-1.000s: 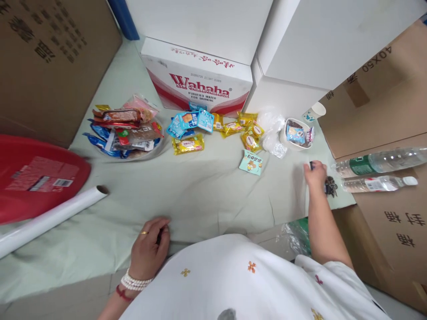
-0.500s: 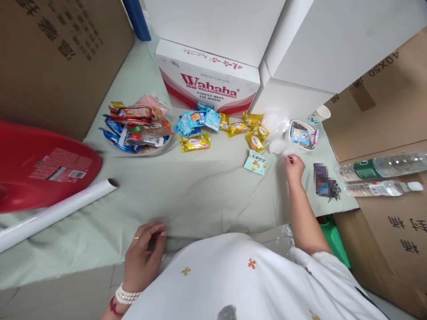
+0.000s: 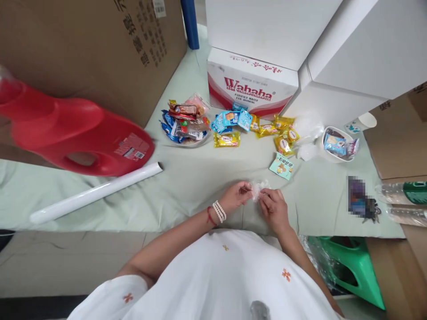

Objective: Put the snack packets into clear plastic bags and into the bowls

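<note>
While the person leans over a tabletop [image 3: 187, 186] draped in pale green cloth, both hands meet just in front of the body. The left hand [image 3: 235, 196] and the right hand [image 3: 274, 209] each pinch one side of a small clear wrapper [image 3: 259, 187], grasping it between fingertips. The wrapper is crumpled, its longer side running roughly left to right between the hands; which way it points cannot be told. It is held just above the cloth, near the tabletop's front edge.

Beyond it lies a teal packet [image 3: 282, 165]. Farther back are yellow and blue snack packs [image 3: 230, 139], a dish of snacks [image 3: 185, 122], and a white bowl [image 3: 336, 144]. A red jug [image 3: 76, 135] and a white roll [image 3: 96, 193] lie to the left.
</note>
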A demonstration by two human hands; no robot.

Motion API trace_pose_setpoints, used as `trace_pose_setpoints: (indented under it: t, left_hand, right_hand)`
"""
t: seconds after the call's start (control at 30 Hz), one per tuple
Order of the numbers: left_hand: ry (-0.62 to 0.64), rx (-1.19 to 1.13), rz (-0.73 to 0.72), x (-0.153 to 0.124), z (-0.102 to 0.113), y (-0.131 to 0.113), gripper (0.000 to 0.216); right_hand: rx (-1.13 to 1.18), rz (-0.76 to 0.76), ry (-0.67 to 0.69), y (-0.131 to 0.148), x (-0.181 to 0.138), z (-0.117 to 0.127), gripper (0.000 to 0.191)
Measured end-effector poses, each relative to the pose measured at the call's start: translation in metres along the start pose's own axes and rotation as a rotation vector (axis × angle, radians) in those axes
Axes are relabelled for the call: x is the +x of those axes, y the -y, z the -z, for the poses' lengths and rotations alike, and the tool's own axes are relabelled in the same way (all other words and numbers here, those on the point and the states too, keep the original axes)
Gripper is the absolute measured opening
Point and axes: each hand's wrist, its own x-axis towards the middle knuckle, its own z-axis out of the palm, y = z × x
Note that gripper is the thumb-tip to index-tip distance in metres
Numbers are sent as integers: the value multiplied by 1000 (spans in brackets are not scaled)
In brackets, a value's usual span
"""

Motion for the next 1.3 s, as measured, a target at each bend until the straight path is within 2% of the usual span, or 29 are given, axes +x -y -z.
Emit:
trace_pose_setpoints:
  t: [0.13,0.2,0.27,0.37,0.43,0.53,0.63,0.77,0.83,0.93,1.03,1.13,1.23,1.3]
  left_hand:
    - [-73,-84,-35,0,11,14,44]
    - [-103,-61,-74,-7,21,18,42]
    - [-129,33,-159,-15,28,18,37]
    - [-173,282,-368,-26,30,14,26]
    - [-158,453,-497,-31,27,10,18]
    - [-130,609,-586,-37,26,6,16]
    - [-195,600,-577,-39,35,5,13]
    - [-251,588,-562,-43,51,5,11]
    - [-238,631,-560,-44,51,5,11]
    - [-173,668,-559,-43,43,4,13]
    - [-122,606,-528,-39,38,3,14]
    - [-81,427,-462,-37,50,1,22]
    - [-46,283,-381,-40,72,-6,34]
    - [13,317,-330,-44,89,-14,35]
  right_hand:
    - [189,-91,-52,-3,-4,4,17]
    - [329,-216,-56,-8,-4,9,15]
    - [485,-406,-51,-10,-2,13,22]
    - [754,-687,63,-1,11,15,43]
    - [923,-762,217,11,23,11,49]
    - [1087,-742,353,28,38,0,45]
    - [1129,-740,318,30,45,-6,39]
    - [1172,-820,262,20,42,-1,42]
    - [1182,-804,307,21,40,3,44]
    - [1142,-687,414,30,41,3,42]
    - [1114,-668,388,33,42,0,38]
    - [1159,-762,310,19,38,5,42]
    - [1168,-796,329,-5,28,21,45]
    - [1106,-762,360,-19,22,37,44]
